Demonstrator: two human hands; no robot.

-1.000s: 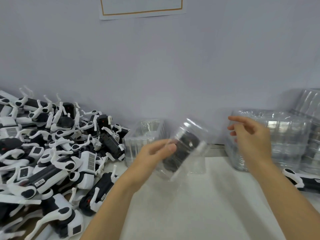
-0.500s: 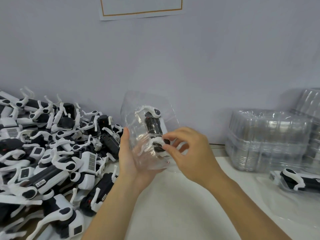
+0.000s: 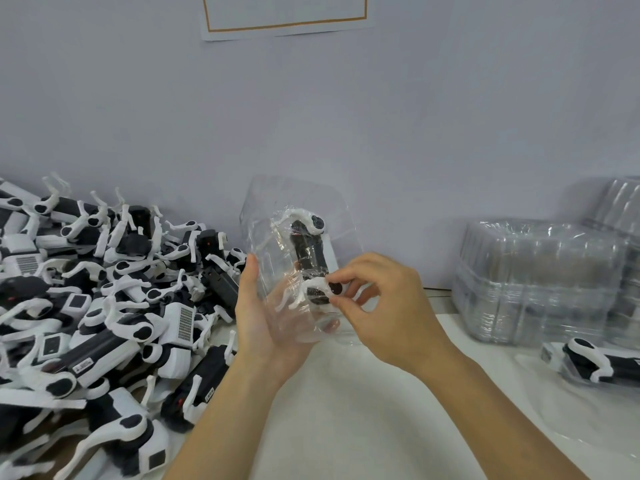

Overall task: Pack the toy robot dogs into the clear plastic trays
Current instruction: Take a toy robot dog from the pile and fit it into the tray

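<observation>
Above the white tabletop [image 3: 346, 427], the left hand [image 3: 268, 327] cupped a clear plastic tray [image 3: 273, 244] from beneath, fingers curled round it. Inside stood a toy robot dog [image 3: 308, 252], long axis nearly upright, leaning slightly left. The right hand [image 3: 384, 306] pinched its lower end. Loose dogs [image 3: 104, 306] were piled left; stacked trays [image 3: 540, 282] sat right.

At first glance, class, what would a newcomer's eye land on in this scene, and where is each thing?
First, the clear tray raised mid-frame with a toy robot dog inside, cradled by the left hand while the right hand pinches the dog's lower end. Next, the heap of loose dogs on the left, then the stacked empty trays at right.
</observation>
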